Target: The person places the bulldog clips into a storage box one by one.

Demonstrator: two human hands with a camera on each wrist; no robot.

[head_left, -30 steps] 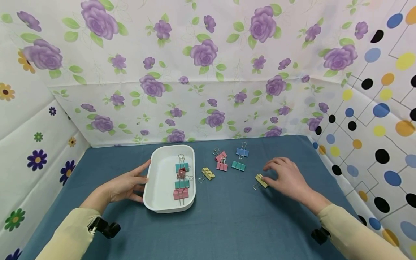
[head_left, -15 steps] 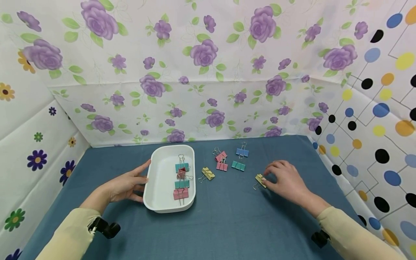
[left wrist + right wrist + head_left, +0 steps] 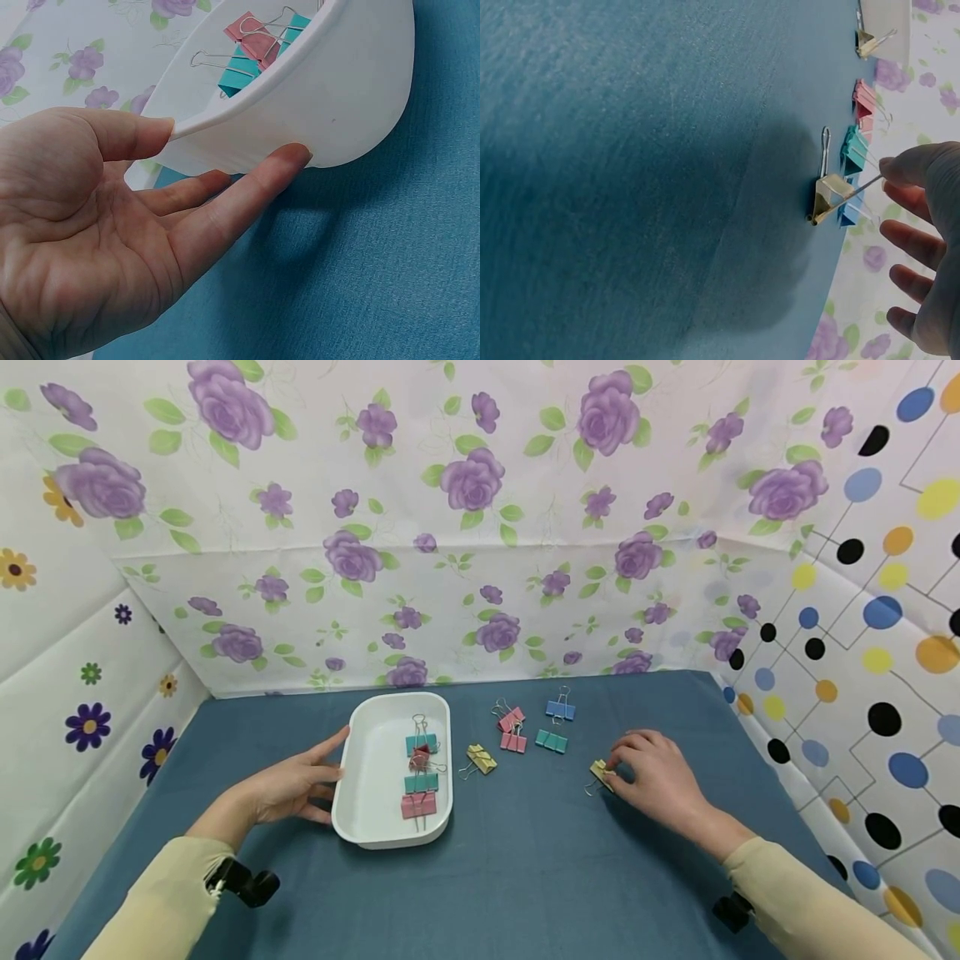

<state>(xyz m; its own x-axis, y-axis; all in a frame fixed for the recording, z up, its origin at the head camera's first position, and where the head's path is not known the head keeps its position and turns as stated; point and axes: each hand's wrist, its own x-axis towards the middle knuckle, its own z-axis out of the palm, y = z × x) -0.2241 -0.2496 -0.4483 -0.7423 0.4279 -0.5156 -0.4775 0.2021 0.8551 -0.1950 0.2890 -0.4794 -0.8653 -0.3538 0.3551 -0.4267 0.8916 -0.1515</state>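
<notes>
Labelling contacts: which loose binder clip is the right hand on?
The rightmost yellow metal binder clip: the right hand pinches its wire handle. The other yellow clip, by the white plastic tray, is untouched; no other is yellow.

1. Head view, centre right: the right grip (image 3: 656,772) hides part of the yellow clip (image 3: 598,770) from me.
2. Left wrist view, top edge: I see the white tray (image 3: 352,94) cut off.
3. Head view, lower left: left sleeve (image 3: 161,893) cut off.
</notes>
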